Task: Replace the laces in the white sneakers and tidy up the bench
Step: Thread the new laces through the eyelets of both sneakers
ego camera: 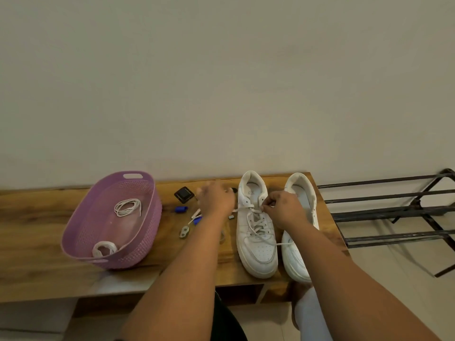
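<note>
Hands: we see our right hand (283, 209) pinching the lace (256, 226) at the upper eyelets of the left sneaker (256, 232), fingertips curled tight on it. Our left hand (215, 199) hovers just left of that shoe; the lace runs toward it, but we cannot tell whether its fingers have hold of anything.
Left sneaker: white, upright on the desk (37, 217), heel toward the wall, toe toward us; laced partway, crossings loose, one lace end trailing right across the toe of its neighbour.
Right sneaker: white (299, 247), just beside the first, same heading, partly behind our right forearm.
Small items: between basket and shoes we note a black square object (184, 193), a blue piece (181, 209), a second blue piece (197, 220), a small metal fitting (184, 232); what they are we cannot tell.
Basket: purple, perforated (147, 232), at the left of the desk; inside, one coiled white lace (128, 207) toward the back, another white bundle (104, 248) at the near end.
Rack: dark metal bars (394, 212) on the floor right of the desk.
Wall: plain, pale (221, 82).
</note>
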